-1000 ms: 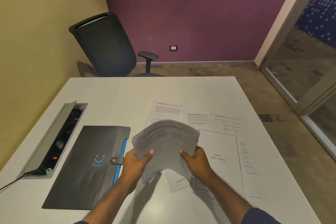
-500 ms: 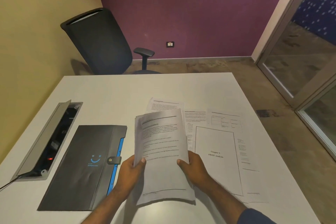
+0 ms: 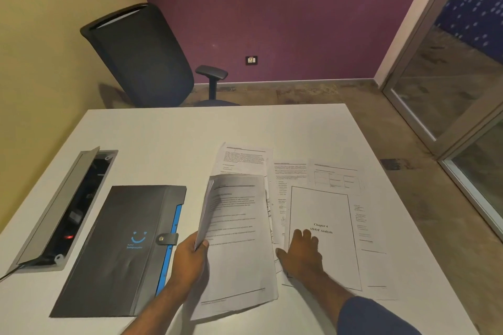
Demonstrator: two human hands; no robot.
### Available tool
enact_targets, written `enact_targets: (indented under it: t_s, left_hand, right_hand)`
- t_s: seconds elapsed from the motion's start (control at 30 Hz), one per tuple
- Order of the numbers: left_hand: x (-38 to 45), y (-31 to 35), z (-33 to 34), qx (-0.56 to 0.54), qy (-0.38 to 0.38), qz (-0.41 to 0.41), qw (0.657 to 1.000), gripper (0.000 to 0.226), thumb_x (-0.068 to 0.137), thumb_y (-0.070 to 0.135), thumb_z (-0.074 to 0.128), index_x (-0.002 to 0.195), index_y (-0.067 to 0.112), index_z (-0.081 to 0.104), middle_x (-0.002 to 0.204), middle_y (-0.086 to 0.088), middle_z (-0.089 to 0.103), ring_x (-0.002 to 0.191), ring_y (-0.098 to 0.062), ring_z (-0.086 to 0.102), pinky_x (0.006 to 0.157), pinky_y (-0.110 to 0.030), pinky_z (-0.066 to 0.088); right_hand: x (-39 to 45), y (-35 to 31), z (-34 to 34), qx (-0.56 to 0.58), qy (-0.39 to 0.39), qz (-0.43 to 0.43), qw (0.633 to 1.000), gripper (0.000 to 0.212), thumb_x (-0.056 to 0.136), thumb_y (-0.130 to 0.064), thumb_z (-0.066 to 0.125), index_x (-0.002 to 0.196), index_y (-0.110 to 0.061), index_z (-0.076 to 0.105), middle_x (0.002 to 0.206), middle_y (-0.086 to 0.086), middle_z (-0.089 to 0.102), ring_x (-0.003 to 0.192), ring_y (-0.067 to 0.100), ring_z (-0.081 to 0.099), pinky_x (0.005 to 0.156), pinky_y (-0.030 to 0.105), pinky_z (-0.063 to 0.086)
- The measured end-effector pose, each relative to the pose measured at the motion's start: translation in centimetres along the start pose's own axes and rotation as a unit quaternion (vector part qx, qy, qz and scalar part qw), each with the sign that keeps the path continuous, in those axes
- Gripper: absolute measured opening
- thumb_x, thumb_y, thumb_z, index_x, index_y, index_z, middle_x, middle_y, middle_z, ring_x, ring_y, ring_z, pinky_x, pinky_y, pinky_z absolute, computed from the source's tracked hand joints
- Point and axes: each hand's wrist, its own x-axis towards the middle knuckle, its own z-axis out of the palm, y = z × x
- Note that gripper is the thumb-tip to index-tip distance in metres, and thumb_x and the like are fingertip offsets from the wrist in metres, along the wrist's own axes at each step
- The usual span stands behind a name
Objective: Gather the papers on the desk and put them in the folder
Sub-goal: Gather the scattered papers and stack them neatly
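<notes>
My left hand point(image 3: 190, 258) pinches the left edge of a stack of printed papers point(image 3: 236, 234), whose left side curls up while the rest lies on the desk. My right hand point(image 3: 302, 253) rests flat, fingers spread, on a sheet titled "Chapter 4 SWOT Analysis" point(image 3: 324, 215). More loose sheets lie beyond: one with text point(image 3: 242, 160), one in the middle point(image 3: 288, 174), and one with a table point(image 3: 337, 174). The dark folder point(image 3: 119, 247) with a blue smile logo and a snap strap lies closed to the left of my left hand.
The white desk point(image 3: 168, 139) has an open grey cable box point(image 3: 54, 212) set into its left side. A black office chair point(image 3: 141, 54) stands behind the desk's far edge. A glass door point(image 3: 457, 76) is at the right.
My right hand let go of the stack and moved right onto the "Chapter 4" sheet. The stack, held up in both hands before, now lies lower with only my left hand on it.
</notes>
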Motion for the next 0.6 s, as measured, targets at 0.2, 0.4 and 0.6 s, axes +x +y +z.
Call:
enact_targets:
  t_s: [0.2,0.4,0.6]
  left_hand:
    - [0.7,-1.1,-0.7,-0.001,0.007,-0.050,0.999,0.024,0.101,0.013,0.051,0.120,0.006,0.062,0.101,-0.007,0.066,0.096,-0.025,0.059,0.099,-0.054,0.049]
    - [1.0,-2.2,-1.2,-0.014,0.010,-0.087,0.996,0.028,0.100,0.012,0.051,0.126,0.007,0.060,0.110,-0.008,0.067,0.103,-0.029,0.061,0.101,-0.056,0.049]
    - [1.6,-2.1,-1.2,-0.002,-0.016,-0.096,0.995,0.029,0.101,0.011,0.049,0.127,0.006,0.060,0.110,-0.010,0.067,0.102,-0.028,0.059,0.100,-0.050,0.048]
  right_hand:
    - [0.1,-0.1,1.7,-0.088,0.019,0.075,0.993,0.064,0.075,-0.069,0.053,0.117,-0.022,0.049,0.116,-0.001,0.048,0.113,0.025,0.047,0.076,0.047,0.050]
    - [0.6,-0.8,2.0,-0.100,0.004,0.092,0.991,0.036,0.078,-0.036,0.060,0.111,-0.023,0.051,0.114,0.001,0.048,0.109,0.025,0.049,0.076,0.042,0.053]
    - [1.3,-0.3,1.0,-0.027,0.040,0.032,0.998,0.018,0.084,-0.012,0.046,0.101,-0.017,0.052,0.104,0.002,0.056,0.096,0.024,0.056,0.074,0.038,0.052]
